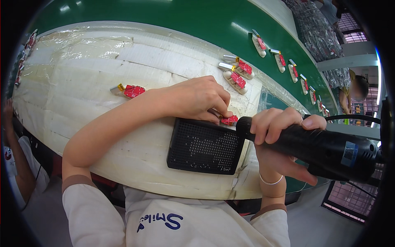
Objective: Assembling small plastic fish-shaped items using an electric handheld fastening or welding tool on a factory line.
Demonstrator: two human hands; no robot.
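Observation:
My left hand (203,101) pinches a small assembly with a red circuit board (229,120) at the far edge of a black screw tray (175,154). The fingers cover part of that piece. My right hand (279,127) is wrapped round a black electric screwdriver (329,146), whose narrow front end lies close to the red board. Its bit is not visible. Many small silver screws stand in the tray's holes, and a few lie loose at its near side. Beyond my left hand rest two similar assemblies (237,81), each with a white base and a silver part.
Another red board piece (133,91) lies left of my left forearm. Past the film-covered table (94,61), a green surface (173,16) carries a row of similar assemblies (280,61). At the left edge is another person's arm (20,160); someone else stands far right.

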